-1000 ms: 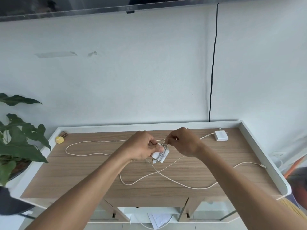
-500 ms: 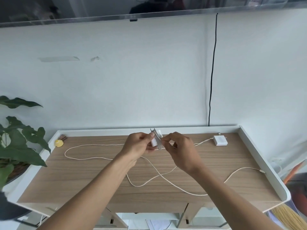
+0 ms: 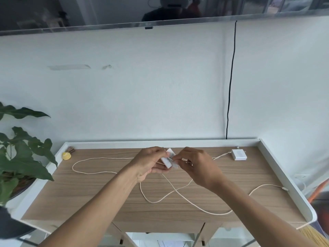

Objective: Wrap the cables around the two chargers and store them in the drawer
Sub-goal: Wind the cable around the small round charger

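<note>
Item: white charger [image 3: 168, 158], gripped w/ left hand [image 3: 148, 163] & right hand [image 3: 197, 166] (both pinching), above desk [image 3: 99, 193]; cable [image 3: 160, 198] loose.

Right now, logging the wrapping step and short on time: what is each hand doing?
Left hand: closed around the white charger.
Right hand: fingers pinched on the cream cable beside the charger.

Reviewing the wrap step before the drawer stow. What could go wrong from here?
1. The loose cable crosses itself on the desk; pulling it in could tighten a tangle.
2. It may drag the second charger, if that cable is its own.
3. The charger, pinched between left hand and right hand, could slip.
</note>
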`<action>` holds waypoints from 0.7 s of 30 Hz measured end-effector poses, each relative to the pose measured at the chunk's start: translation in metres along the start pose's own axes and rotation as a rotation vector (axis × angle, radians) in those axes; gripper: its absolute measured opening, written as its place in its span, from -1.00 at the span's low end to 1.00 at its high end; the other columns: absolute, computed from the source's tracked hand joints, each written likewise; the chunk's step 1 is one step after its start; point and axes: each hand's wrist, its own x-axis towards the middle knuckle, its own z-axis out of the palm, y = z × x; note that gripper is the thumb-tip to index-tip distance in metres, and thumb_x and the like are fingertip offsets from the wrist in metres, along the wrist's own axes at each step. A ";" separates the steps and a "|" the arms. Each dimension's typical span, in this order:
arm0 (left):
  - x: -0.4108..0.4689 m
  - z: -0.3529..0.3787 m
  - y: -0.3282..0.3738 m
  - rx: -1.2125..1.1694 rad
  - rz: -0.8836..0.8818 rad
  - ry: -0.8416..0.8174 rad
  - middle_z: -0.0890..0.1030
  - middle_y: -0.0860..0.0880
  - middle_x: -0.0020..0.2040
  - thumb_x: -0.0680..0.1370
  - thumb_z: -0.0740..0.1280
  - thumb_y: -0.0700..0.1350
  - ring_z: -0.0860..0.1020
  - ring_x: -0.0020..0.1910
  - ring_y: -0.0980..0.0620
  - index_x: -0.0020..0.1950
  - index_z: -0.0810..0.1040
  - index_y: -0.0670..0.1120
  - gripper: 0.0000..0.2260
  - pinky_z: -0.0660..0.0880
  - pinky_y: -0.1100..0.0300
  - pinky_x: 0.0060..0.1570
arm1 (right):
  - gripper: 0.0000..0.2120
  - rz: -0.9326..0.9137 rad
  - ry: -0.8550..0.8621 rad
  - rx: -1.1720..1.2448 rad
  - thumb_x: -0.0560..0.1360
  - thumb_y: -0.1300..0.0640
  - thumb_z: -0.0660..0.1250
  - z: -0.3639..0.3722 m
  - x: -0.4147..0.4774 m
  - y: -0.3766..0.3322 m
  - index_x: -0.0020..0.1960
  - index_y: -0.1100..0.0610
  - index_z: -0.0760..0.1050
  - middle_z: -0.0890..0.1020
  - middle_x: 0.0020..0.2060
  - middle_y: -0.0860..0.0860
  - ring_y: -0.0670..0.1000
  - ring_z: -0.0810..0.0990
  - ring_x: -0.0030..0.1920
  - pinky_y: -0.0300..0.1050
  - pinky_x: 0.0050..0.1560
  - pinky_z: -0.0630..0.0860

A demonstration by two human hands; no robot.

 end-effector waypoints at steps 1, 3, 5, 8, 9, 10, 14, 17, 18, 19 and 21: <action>-0.001 -0.001 -0.001 0.020 -0.005 -0.014 0.66 -0.34 0.01 0.52 0.38 -0.20 0.66 -0.10 -0.21 0.08 0.60 -0.26 -0.81 0.62 -0.05 0.02 | -0.87 -0.022 -0.016 -0.016 0.51 0.10 0.34 -0.001 0.000 0.000 0.00 -0.04 0.63 0.62 -0.17 -0.15 -0.07 0.58 -0.28 -0.01 -0.24 0.54; -0.002 -0.002 -0.001 0.047 -0.006 -0.042 0.65 -0.35 0.04 0.53 0.35 -0.23 0.66 -0.07 -0.23 0.12 0.59 -0.25 -0.81 0.63 -0.03 -0.01 | -0.87 -0.042 -0.027 -0.029 0.51 0.09 0.33 -0.007 0.003 -0.001 -0.01 -0.04 0.63 0.61 -0.17 -0.15 -0.07 0.56 -0.29 -0.02 -0.25 0.53; -0.003 -0.003 0.000 0.067 0.003 -0.073 0.65 -0.33 0.06 0.55 0.33 -0.24 0.66 -0.03 -0.22 0.15 0.58 -0.21 -0.81 0.63 0.01 -0.01 | -0.89 -0.056 -0.032 -0.039 0.51 0.10 0.33 -0.014 0.008 -0.001 -0.03 -0.02 0.63 0.60 -0.18 -0.15 -0.09 0.55 -0.28 -0.03 -0.24 0.53; -0.007 -0.006 0.004 0.102 0.028 -0.137 0.65 -0.30 0.09 0.56 0.32 -0.25 0.66 0.00 -0.17 0.19 0.56 -0.22 -0.79 0.60 0.04 0.02 | -0.95 -0.062 -0.040 -0.045 0.50 0.08 0.38 -0.024 0.016 -0.001 -0.06 0.00 0.62 0.60 -0.19 -0.15 -0.09 0.55 -0.26 0.00 -0.21 0.53; -0.008 -0.006 0.006 0.091 0.037 -0.157 0.65 -0.30 0.09 0.56 0.32 -0.26 0.66 0.01 -0.17 0.20 0.56 -0.23 -0.78 0.60 0.03 0.03 | -0.95 -0.063 -0.047 -0.043 0.50 0.09 0.38 -0.026 0.018 -0.001 -0.06 0.01 0.61 0.61 -0.18 -0.13 -0.08 0.55 -0.25 0.00 -0.21 0.54; -0.010 -0.008 0.007 0.067 0.043 -0.174 0.65 -0.29 0.09 0.56 0.31 -0.28 0.66 0.01 -0.17 0.20 0.55 -0.24 -0.78 0.61 0.03 0.04 | -0.94 -0.066 -0.052 -0.038 0.51 0.11 0.37 -0.028 0.021 -0.001 -0.05 0.02 0.62 0.62 -0.17 -0.12 -0.08 0.55 -0.24 -0.03 -0.20 0.53; -0.015 -0.012 0.010 -0.017 0.068 -0.242 0.66 -0.25 0.05 0.50 0.36 -0.31 0.65 0.04 -0.20 0.19 0.56 -0.23 -0.74 0.61 0.00 0.07 | -0.90 -0.039 -0.067 0.028 0.51 0.20 0.36 -0.034 0.029 -0.003 -0.05 0.07 0.64 0.60 -0.19 -0.14 -0.20 0.51 -0.27 -0.30 -0.19 0.43; -0.019 -0.015 0.012 0.006 0.084 -0.279 0.65 -0.25 0.09 0.50 0.37 -0.31 0.64 0.07 -0.21 0.23 0.56 -0.24 -0.70 0.60 -0.02 0.10 | -0.92 0.027 -0.080 0.122 0.50 0.17 0.39 -0.033 0.032 -0.006 -0.07 0.06 0.65 0.60 -0.22 -0.17 -0.21 0.50 -0.29 -0.42 -0.23 0.36; -0.020 -0.016 0.013 0.017 0.092 -0.283 0.65 -0.25 0.09 0.51 0.35 -0.31 0.64 0.08 -0.21 0.22 0.56 -0.23 -0.71 0.59 -0.03 0.12 | -0.93 0.052 -0.087 0.163 0.50 0.17 0.40 -0.032 0.033 -0.007 -0.08 0.05 0.65 0.61 -0.23 -0.18 -0.20 0.49 -0.32 -0.41 -0.24 0.37; -0.022 -0.017 0.014 0.028 0.097 -0.289 0.65 -0.25 0.09 0.50 0.34 -0.30 0.64 0.09 -0.22 0.22 0.57 -0.23 -0.72 0.58 -0.04 0.13 | -0.94 0.084 -0.096 0.212 0.49 0.16 0.41 -0.031 0.034 -0.008 -0.09 0.04 0.65 0.62 -0.23 -0.18 -0.18 0.47 -0.35 -0.39 -0.26 0.38; -0.025 -0.019 0.016 0.041 0.107 -0.314 0.65 -0.26 0.10 0.49 0.37 -0.28 0.63 0.10 -0.24 0.22 0.56 -0.23 -0.71 0.58 -0.05 0.14 | -0.95 0.165 -0.106 0.325 0.48 0.14 0.42 -0.027 0.036 -0.008 -0.12 0.02 0.65 0.66 -0.24 -0.14 -0.16 0.42 -0.40 -0.28 -0.27 0.44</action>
